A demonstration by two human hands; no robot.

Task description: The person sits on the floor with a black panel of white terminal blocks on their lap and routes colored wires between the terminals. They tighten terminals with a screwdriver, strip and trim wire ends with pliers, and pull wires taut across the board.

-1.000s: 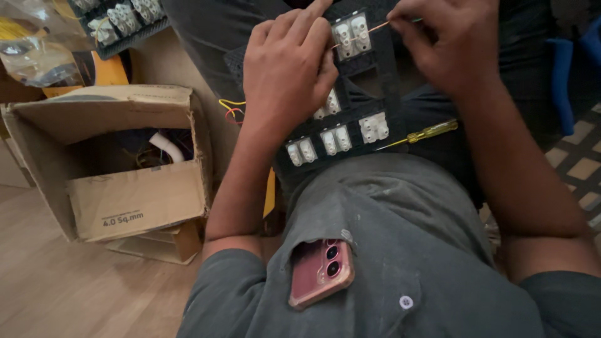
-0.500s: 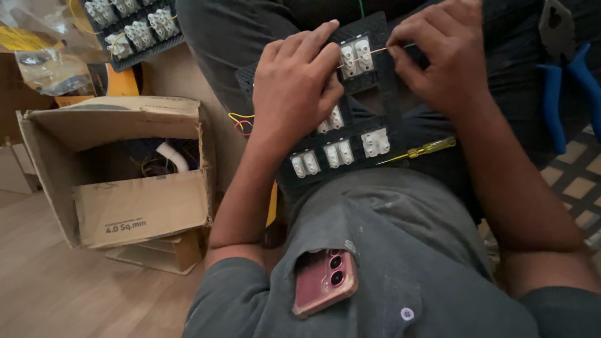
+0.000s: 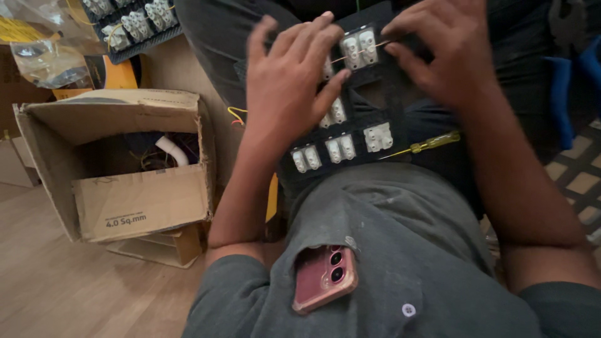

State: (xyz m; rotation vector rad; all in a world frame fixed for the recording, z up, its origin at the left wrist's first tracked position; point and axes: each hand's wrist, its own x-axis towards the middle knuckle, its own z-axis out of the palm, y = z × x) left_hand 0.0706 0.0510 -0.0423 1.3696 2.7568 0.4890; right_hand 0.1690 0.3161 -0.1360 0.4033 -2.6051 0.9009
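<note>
A black switch panel (image 3: 357, 156) with several white switch backs rests on my lap. My left hand (image 3: 291, 81) lies flat across its left half, fingers spread and pressing it down. My right hand (image 3: 441, 53) curls over the upper right of the panel and pinches a thin bare copper wire (image 3: 363, 50) that runs across the top white switch block (image 3: 358, 49). A yellow-handled screwdriver (image 3: 432, 144) lies on my lap just right of the panel.
An open cardboard box (image 3: 134, 200) with wires and a white pipe stands at the left on the wooden floor. Another black switch panel (image 3: 128, 25) and plastic bags lie at upper left. Blue-handled pliers (image 3: 566, 87) sit at right. A pink phone (image 3: 322, 275) sticks out of my shirt pocket.
The view has tilted down a little, so the panel and both hands sit lower in frame. Both hands stay on the panel, the right one still at the copper wire.
</note>
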